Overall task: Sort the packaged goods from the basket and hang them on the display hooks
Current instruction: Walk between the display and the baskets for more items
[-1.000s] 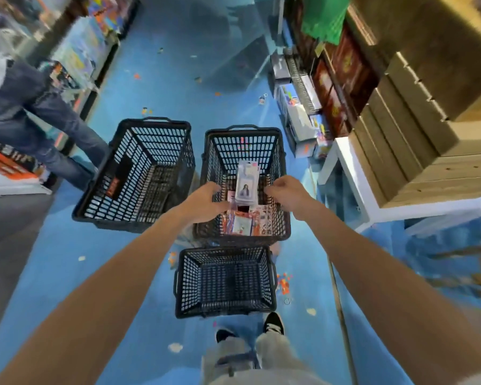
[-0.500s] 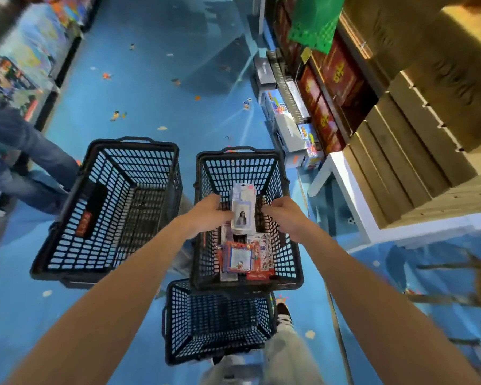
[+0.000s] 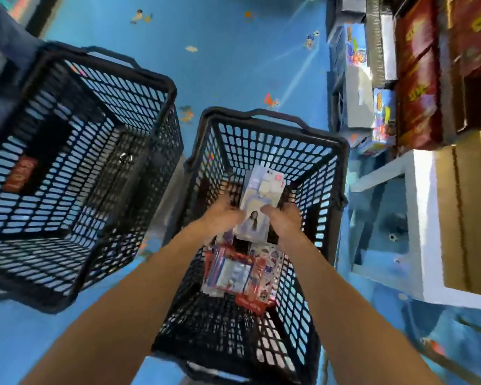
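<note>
Blue flooring [image 3: 233,51] is showing around two black baskets. At frame centre, the left hand [image 3: 222,215] and right hand [image 3: 283,220] are clamping their fingers on a pale portrait packet [image 3: 258,201], holding it above red packets [image 3: 233,270] lying in the centre basket [image 3: 342,151]. An orange label [image 3: 20,176] on the left basket [image 3: 161,79] is blurring past reading.

Both hands [image 3: 223,215] [image 3: 284,221] hold a pale packet [image 3: 257,207] over the basket [image 3: 272,140].

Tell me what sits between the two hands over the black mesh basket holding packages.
In the head view, a pale blue carded package lies between the left hand and right hand, gripped by both.
</note>
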The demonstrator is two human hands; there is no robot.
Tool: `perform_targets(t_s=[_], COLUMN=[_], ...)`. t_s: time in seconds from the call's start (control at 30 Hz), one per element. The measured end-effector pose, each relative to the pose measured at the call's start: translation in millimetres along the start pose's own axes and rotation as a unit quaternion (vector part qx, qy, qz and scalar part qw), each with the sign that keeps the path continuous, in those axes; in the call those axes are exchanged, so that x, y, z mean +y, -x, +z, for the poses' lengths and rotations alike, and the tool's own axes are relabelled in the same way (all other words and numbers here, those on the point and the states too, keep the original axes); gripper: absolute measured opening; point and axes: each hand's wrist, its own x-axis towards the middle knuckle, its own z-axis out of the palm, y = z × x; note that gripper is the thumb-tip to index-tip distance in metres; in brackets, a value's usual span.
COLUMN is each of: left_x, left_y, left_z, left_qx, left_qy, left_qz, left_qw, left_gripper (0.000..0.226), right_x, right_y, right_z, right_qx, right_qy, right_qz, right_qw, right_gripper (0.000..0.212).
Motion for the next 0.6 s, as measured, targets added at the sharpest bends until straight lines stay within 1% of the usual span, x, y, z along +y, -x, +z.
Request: perform_targets(t_s=[0.03,0.07,0.1,0.13,0.2,0.27,0.33,0.37,0.4,0.43,0.47,0.5,0.53,0.57,0.6], left_x=[-0.9,-3.0,-4.3,-4.7,-4.3,-3.9,-7.2,-6.9,-6.1,-2.7,1.8,5.5,5.7,7.6,6.7], left_y=[-12.5,-26.8,-38.6,-49.5,-68.5,-82.6,-96.1,-99.2,-100.9,-98.2,-93.9,-90.4,-90.6,-87.3,-89.0], left_z=[5.8,10.4,13.9,15.9,18.4,20.4,23.9,26.6,29.4,32.3,34.4,36.0,37.9,38.7,39.0], left_qx=[-0.005,-0.007,-0.007,-0.004,0.000,-0.007,-0.009,-0.008,-0.006,-0.001,0.001,0.002,0.007,0.009,0.014], left_qy=[-0.004,-0.012,-0.015,-0.017,-0.036,-0.045,-0.039,-0.030,-0.017,-0.008,0.002,0.005,0.007,0.013,0.023], left_qz=[-0.019,-0.019,-0.019,-0.018,-0.017,-0.024,-0.030,-0.035,-0.034,-0.029,-0.012,-0.003,0.009,0.005,0.005], left_qw=[1.000,1.000,1.000,1.000,0.999,0.999,0.999,0.999,0.999,1.000,1.000,1.000,1.000,1.000,1.000], left_gripper=[0.083,0.095,0.104,0.109,0.111,0.113,0.125,0.124,0.112,0.092,0.068,0.053,0.048,0.048,0.048], right_x=[6.0,11.7,14.9,19.8,25.2,26.7,26.2,28.7,31.7,33.7,37.0,34.6,30.0,26.7,25.8], right_y=[-16.1,-31.2,-41.5,-53.4,-68.9,-78.6,-88.0,-94.0,-99.9,-103.8,-108.3,-105.8,-100.8,-97.5,-97.5], right_z=[5.2,10.0,13.3,16.0,19.6,24.5,30.2,32.0,33.5,34.0,34.4,33.8,33.7,33.4,33.4], right_qx=[0.002,0.004,0.005,0.001,-0.020,-0.041,-0.046,-0.045,-0.038,-0.037,-0.030,-0.029,-0.025,-0.020,-0.011], right_qy=[-0.006,-0.008,-0.012,-0.019,-0.038,-0.062,-0.085,-0.089,-0.087,-0.084,-0.077,-0.065,-0.052,-0.046,-0.047], right_qz=[0.012,0.025,0.035,0.041,0.050,0.055,0.052,0.058,0.066,0.071,0.064,0.057,0.054,0.048,0.044], right_qw=[1.000,1.000,0.999,0.999,0.998,0.996,0.994,0.993,0.993,0.993,0.994,0.996,0.997,0.998,0.998], right_gripper=[0.064,0.079,0.084,0.078,0.058,0.057,0.049,0.054,0.066,0.074,0.069,0.052,0.031,0.014,0.012])
